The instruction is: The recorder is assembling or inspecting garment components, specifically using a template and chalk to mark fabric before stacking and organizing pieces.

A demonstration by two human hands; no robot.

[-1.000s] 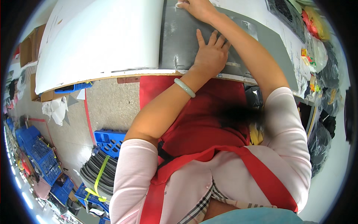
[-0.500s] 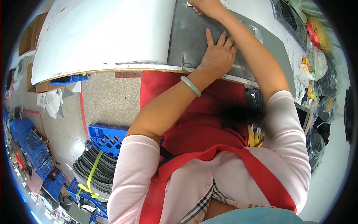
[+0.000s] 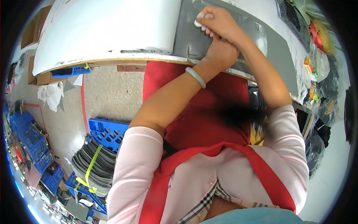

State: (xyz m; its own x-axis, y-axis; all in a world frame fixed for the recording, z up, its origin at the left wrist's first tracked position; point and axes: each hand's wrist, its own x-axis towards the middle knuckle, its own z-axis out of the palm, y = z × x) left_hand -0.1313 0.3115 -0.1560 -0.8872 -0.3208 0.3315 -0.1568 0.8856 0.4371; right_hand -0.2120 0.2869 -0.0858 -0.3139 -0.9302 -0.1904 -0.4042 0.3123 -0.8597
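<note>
A dark grey sheet [image 3: 182,39] lies on the white worktable, its near edge along the table's front. Over it my right hand [image 3: 220,24] is closed, pinching a small white piece [image 3: 198,23] that looks like chalk between thumb and fingers. My left hand [image 3: 223,53], with a pale bangle [image 3: 195,77] on its wrist, is on the sheet near the table edge. Its fingers are hidden beneath the right hand, which crosses over it. To the left of the dark sheet, a large white sheet [image 3: 112,28] spreads over the table, curling at its near edge.
Plastic bags [image 3: 319,67] and small packets crowd the table's right end. Below on the left, a strapped stack of dark sheets [image 3: 89,164] rests by a blue crate [image 3: 106,130]. More blue crates [image 3: 35,145] line the far left. A cardboard box [image 3: 35,26] stands at upper left.
My right hand has come nearer along the dark sheet with the white piece, now overlapping my left hand. The left hand's spread fingers have gone from sight. The view has shifted slightly.
</note>
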